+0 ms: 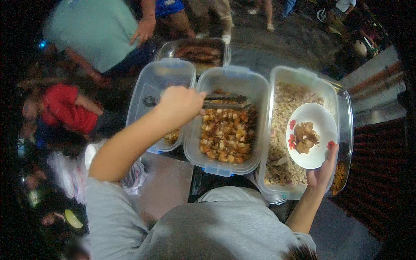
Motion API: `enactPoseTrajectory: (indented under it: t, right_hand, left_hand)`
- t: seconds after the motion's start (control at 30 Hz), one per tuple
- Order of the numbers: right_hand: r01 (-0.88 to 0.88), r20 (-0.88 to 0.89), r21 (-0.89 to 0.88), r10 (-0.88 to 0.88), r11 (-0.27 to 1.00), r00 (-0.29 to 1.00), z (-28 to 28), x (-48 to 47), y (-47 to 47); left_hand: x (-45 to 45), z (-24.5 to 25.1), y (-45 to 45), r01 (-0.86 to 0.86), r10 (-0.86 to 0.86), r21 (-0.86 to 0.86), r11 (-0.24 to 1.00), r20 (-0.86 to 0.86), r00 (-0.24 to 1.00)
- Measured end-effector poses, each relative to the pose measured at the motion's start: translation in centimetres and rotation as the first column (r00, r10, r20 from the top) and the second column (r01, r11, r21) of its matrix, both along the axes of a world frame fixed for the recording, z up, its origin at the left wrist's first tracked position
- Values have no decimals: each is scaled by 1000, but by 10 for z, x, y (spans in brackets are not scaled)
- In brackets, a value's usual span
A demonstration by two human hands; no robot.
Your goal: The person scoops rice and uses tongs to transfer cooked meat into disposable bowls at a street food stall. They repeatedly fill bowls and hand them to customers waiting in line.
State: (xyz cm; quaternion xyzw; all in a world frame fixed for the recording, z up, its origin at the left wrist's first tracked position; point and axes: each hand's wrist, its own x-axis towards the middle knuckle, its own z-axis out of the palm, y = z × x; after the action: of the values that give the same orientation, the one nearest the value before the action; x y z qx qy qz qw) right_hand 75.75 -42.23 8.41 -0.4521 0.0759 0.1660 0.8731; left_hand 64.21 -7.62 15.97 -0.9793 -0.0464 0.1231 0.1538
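Note:
My left hand grips dark tongs that reach across the middle plastic tub. Under the tongs, that tub holds browned, diced food, perhaps tofu or meat. A white bowl with red flowers rests in my right hand, which supports it from below at the near rim. Several brown pieces of food lie in the bowl. Beneath the bowl stands a larger clear tub of pale, shredded-looking food.
A smaller tub at left holds a dark-handled utensil and some food. A container of long dark food sits behind. Clear plastic bags hang at left. People stand close by, one in a green shirt, another in red.

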Motion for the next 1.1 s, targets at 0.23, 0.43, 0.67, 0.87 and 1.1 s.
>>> enactPoseTrajectory:
  t: [0.23,0.43,0.67,0.87,1.1]
  right_hand:
    - [62,50,-34,-61,997,997,-5,-5,4]
    - [129,55,-64,-125,990,991,-7,-7,9]
    - [4,49,33,-6,999,999,-16,-5,6]
    - [76,11,-52,-75,996,997,-27,-2,2]
    - [-17,23,8,17,1000,1000,-29,0,4]
  left_hand:
    - [-4,-57,19,-133,61,-259,957,-270,961]
    - [-17,-8,47,-188,160,-90,978,-253,954]
    - [-21,-23,-13,-124,169,225,966,-194,966]
    - [-41,-50,-39,-128,142,90,988,-179,973]
    - [-107,-11,-90,-129,143,72,989,-234,962]
